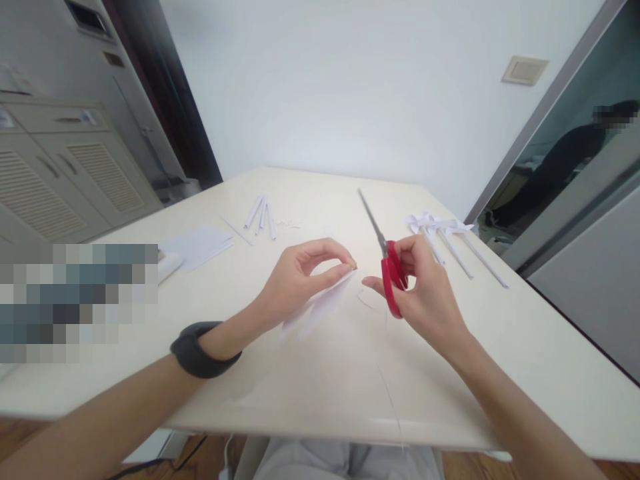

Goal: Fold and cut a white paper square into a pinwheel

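Note:
My left hand (307,273), with a black band on its wrist, pinches a folded piece of white paper (327,303) between thumb and fingertips above the table. In my right hand (425,293) are red-handled scissors (393,280), fingers through the loops. Their blades look closed and point up and away, apart from the paper. Thin paper strips (367,301) lie on the table below, between the hands. Another long strip (391,397) reaches the front edge.
Rolled paper tubes (261,217) and small scraps lie at the back. White sheets (197,247) lie at the left. Paper pinwheels (440,223) on paper sticks rest at the right on the white table (300,400). A person (555,160) in dark clothes is beyond the doorway.

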Demonstrator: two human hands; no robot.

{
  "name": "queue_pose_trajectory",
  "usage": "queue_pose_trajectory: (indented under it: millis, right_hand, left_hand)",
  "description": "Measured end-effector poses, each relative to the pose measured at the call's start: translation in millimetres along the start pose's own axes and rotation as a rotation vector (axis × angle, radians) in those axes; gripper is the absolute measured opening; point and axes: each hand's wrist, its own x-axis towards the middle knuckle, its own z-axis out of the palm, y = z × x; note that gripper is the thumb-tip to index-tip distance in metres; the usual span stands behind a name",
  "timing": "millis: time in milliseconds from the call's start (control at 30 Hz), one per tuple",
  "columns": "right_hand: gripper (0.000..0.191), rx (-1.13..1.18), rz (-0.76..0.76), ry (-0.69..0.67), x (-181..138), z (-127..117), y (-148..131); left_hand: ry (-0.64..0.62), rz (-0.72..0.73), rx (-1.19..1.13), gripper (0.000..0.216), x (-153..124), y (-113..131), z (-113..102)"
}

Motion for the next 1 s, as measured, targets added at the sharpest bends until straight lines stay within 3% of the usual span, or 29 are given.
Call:
queue_pose_trajectory:
  millis: [133,233,567,1000]
  right_hand:
    - [0.029,0.305,0.079,-0.103,-2,9,2]
    - [0.028,0.408,0.091,-0.132,-3,12,1]
    - [0.03,0.437,0.084,-0.031,-7,21,2]
    - [0.024,0.385,0.057,0.009,-9,24,-1]
  left_hand:
    - [-0.054,-0.043,0.075,0.007,-5,-5,6]
    - [-0.043,-0.087,0.092,0.01,-7,-7,9]
    - [0.057,-0.067,-0.038,0.008,-9,-9,15]
    - [0.058,-0.085,-0.111,0.009,-11,-9,19]
